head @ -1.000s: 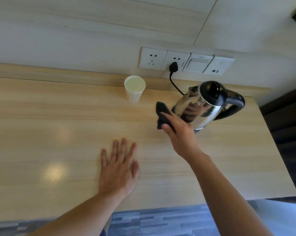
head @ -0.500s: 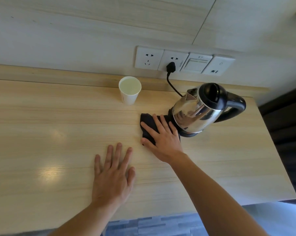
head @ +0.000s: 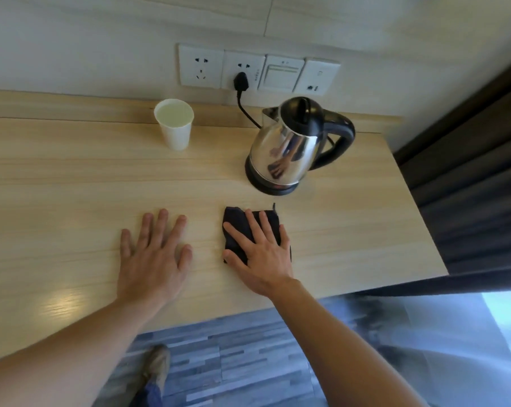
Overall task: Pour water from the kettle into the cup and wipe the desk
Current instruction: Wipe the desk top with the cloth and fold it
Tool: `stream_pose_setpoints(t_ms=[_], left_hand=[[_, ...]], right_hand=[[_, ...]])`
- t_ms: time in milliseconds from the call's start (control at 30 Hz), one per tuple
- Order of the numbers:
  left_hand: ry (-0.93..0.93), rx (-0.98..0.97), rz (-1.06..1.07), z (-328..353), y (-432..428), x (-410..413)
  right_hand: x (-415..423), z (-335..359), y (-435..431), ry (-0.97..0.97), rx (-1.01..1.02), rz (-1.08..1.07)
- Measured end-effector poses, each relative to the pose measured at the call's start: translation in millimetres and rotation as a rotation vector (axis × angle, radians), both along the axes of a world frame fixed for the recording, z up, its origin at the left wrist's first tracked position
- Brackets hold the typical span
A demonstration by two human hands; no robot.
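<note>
A steel kettle (head: 289,151) with a black lid and handle stands upright on its black base at the back right of the wooden desk (head: 57,186). A white paper cup (head: 176,130) filled with water stands left of it, near the wall. My right hand (head: 260,254) presses flat on a folded dark cloth (head: 236,227) in front of the kettle, near the desk's front edge. The fingers lie spread over the cloth and hide most of it. My left hand (head: 152,254) rests flat on the desk beside it, fingers apart, holding nothing.
The kettle's black cord (head: 245,110) runs up to a plug in a row of white wall sockets (head: 257,70). A dark curtain (head: 477,171) hangs just past the desk's right end. Grey plank floor and a shoe (head: 157,365) show below the front edge.
My right hand has slid the dark cloth from beside the kettle's base toward the front edge of the desk. The left hand stays flat in place.
</note>
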State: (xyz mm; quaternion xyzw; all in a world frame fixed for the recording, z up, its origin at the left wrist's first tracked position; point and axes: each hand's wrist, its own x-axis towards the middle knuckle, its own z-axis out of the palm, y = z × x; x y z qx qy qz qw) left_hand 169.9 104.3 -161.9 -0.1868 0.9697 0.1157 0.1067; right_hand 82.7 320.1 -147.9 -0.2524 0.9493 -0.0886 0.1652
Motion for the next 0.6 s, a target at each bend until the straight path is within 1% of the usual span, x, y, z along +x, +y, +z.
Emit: stream_pose_setpoints(t_ms=[200,333,500,567,600], left_hand=[[0.045,-0.018,-0.006,0,2,2],[0.032,-0.023,-0.013,-1,2,3],[-0.029,-0.002,-0.019,4,1,0],[-0.007,0.019,-0.037,9,5,1],[0.017,0.021,-0.067,12,12,1]], right_hand=[[39,-1,24,-0.019,-0.032,-0.018],[63,-3,38,-0.005,-0.059,-0.022],[96,-12,54,0.043,-0.195,-0.076],[109,-13,63,0.017,-0.260,-0.071],[114,-11,68,-0.034,-0.306,-0.089]])
